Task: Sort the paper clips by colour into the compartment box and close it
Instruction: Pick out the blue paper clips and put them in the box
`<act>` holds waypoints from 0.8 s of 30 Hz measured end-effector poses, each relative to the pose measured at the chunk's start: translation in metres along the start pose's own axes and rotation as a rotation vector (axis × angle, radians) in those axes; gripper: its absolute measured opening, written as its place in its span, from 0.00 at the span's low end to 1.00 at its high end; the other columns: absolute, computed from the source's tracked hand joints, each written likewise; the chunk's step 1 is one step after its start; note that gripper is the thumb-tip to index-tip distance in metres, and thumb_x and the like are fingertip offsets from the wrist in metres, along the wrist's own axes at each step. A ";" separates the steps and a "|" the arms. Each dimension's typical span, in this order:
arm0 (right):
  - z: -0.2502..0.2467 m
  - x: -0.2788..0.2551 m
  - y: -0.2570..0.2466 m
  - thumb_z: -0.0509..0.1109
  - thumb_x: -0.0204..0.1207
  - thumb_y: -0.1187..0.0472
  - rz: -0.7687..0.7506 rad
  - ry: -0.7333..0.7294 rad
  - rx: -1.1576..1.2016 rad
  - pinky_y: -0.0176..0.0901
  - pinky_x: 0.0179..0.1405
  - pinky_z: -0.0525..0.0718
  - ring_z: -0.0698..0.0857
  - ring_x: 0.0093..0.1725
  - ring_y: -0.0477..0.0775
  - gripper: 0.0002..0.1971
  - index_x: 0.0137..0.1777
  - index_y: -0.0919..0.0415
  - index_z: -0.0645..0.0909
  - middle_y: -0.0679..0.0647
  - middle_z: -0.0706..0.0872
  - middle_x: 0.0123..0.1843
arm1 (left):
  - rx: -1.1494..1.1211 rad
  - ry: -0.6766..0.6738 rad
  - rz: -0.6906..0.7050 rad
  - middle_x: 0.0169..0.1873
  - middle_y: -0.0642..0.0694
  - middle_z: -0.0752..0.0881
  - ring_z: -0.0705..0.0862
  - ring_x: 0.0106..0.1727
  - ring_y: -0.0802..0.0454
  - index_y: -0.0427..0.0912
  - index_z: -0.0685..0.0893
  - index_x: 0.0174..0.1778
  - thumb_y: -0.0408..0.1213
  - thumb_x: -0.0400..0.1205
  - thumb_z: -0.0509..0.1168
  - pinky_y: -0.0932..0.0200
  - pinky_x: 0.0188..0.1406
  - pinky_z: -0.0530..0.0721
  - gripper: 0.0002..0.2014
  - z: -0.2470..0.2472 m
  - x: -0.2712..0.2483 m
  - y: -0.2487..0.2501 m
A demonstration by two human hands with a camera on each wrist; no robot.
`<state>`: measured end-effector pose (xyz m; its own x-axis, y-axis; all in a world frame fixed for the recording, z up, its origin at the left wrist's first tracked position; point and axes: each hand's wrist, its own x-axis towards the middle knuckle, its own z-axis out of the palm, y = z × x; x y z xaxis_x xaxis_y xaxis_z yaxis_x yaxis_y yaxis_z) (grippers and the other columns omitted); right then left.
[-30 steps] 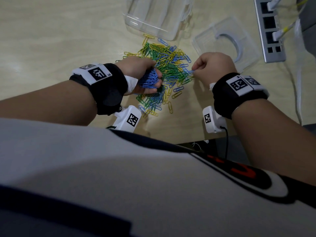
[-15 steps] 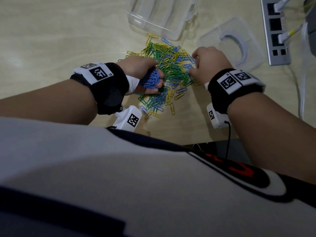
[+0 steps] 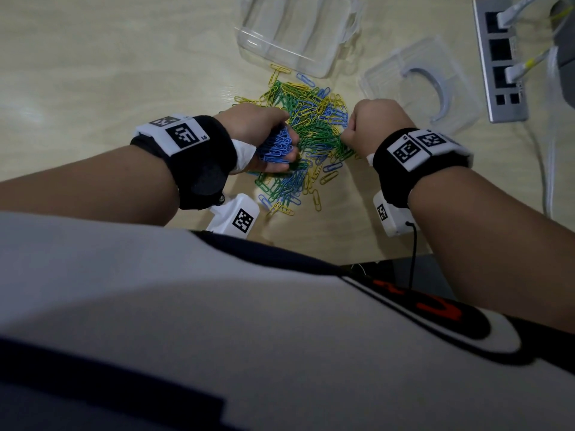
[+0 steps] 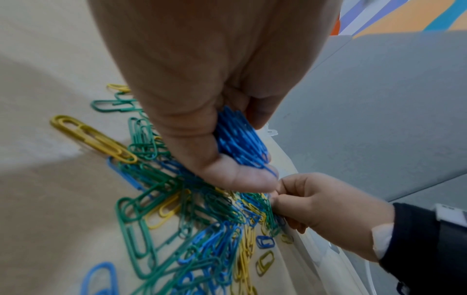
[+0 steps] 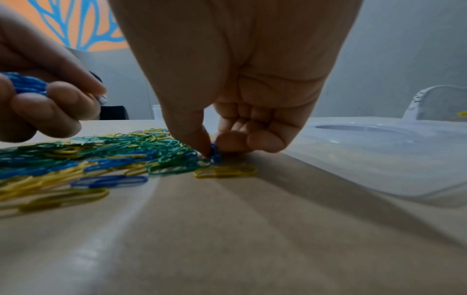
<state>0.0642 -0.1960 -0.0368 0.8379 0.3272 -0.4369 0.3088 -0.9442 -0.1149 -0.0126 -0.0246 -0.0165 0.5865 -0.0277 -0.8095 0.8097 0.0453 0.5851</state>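
Unreadable coded tags (image 3: 186, 137) on wristbands (image 3: 203, 157)

Both bare forearms wear black wristbands (image 3: 199, 157) topped with white plates bearing black square code markers (image 3: 410, 149). White camera units (image 3: 236, 217) hang beneath each wrist, one trailing a black cable (image 3: 413, 253). The shirt (image 3: 217, 321) is white with dark and red print.

Mixed heap of blue, green and yellow paper clips (image 3: 311, 132) lay loose on the table, a few strays at its near edge. A bunch of blue clips (image 3: 277, 146) sat bundled apart from the heap. The clear compartment box (image 3: 295, 32) stood open just beyond the heap; its transparent lid (image 3: 420, 85) lay flat to the right.
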 end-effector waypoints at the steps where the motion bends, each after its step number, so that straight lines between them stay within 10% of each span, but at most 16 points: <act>1: -0.002 -0.002 0.000 0.67 0.75 0.57 0.008 -0.010 0.005 0.44 0.42 0.76 0.83 0.50 0.67 0.12 0.50 0.66 0.83 0.64 0.83 0.44 | 0.004 0.004 -0.004 0.23 0.44 0.83 0.82 0.24 0.52 0.40 0.80 0.35 0.47 0.88 0.50 0.65 0.27 0.84 0.22 0.000 0.000 0.000; 8: -0.031 -0.031 -0.038 0.68 0.71 0.58 -0.168 0.168 0.375 0.37 0.42 0.77 0.80 0.40 0.48 0.02 0.39 0.54 0.82 0.48 0.81 0.34 | -0.027 0.047 -0.011 0.28 0.42 0.84 0.85 0.27 0.50 0.39 0.80 0.38 0.51 0.87 0.50 0.62 0.29 0.85 0.23 0.001 0.000 0.003; 12: -0.034 -0.036 -0.068 0.72 0.72 0.57 -0.312 0.063 0.346 0.34 0.42 0.73 0.78 0.42 0.42 0.03 0.43 0.53 0.86 0.43 0.79 0.31 | -0.110 0.159 0.033 0.45 0.47 0.83 0.86 0.50 0.46 0.46 0.82 0.46 0.48 0.79 0.66 0.54 0.54 0.85 0.09 -0.015 -0.003 0.004; 14: -0.032 -0.034 -0.073 0.72 0.73 0.54 -0.331 0.067 0.347 0.36 0.47 0.75 0.79 0.44 0.43 0.03 0.44 0.52 0.86 0.44 0.81 0.37 | -0.020 0.110 0.089 0.39 0.53 0.84 0.84 0.42 0.54 0.45 0.82 0.51 0.40 0.74 0.74 0.65 0.47 0.82 0.13 -0.021 -0.005 0.003; 16: -0.031 -0.029 -0.075 0.71 0.74 0.54 -0.332 0.118 0.418 0.37 0.48 0.77 0.81 0.45 0.44 0.05 0.45 0.53 0.86 0.45 0.83 0.39 | -0.083 0.057 0.062 0.32 0.49 0.85 0.85 0.34 0.55 0.43 0.80 0.43 0.39 0.80 0.66 0.66 0.33 0.84 0.03 -0.022 -0.007 0.004; 18: -0.034 -0.019 -0.073 0.68 0.76 0.55 -0.299 0.233 0.440 0.38 0.51 0.78 0.83 0.49 0.47 0.07 0.50 0.55 0.86 0.49 0.86 0.47 | -0.087 0.066 -0.006 0.26 0.45 0.84 0.84 0.27 0.53 0.41 0.79 0.36 0.45 0.85 0.56 0.67 0.26 0.83 0.16 -0.023 -0.005 0.004; 24: -0.039 0.014 -0.056 0.64 0.80 0.52 -0.153 0.114 0.215 0.45 0.70 0.70 0.71 0.74 0.59 0.31 0.81 0.58 0.60 0.60 0.64 0.79 | -0.124 0.120 0.028 0.24 0.43 0.84 0.83 0.23 0.52 0.40 0.80 0.36 0.48 0.88 0.50 0.66 0.24 0.83 0.22 -0.044 -0.012 0.014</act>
<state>0.0759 -0.1369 -0.0017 0.8378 0.4571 -0.2985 0.3429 -0.8661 -0.3637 -0.0090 0.0199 -0.0011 0.5962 0.0943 -0.7973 0.7799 0.1676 0.6030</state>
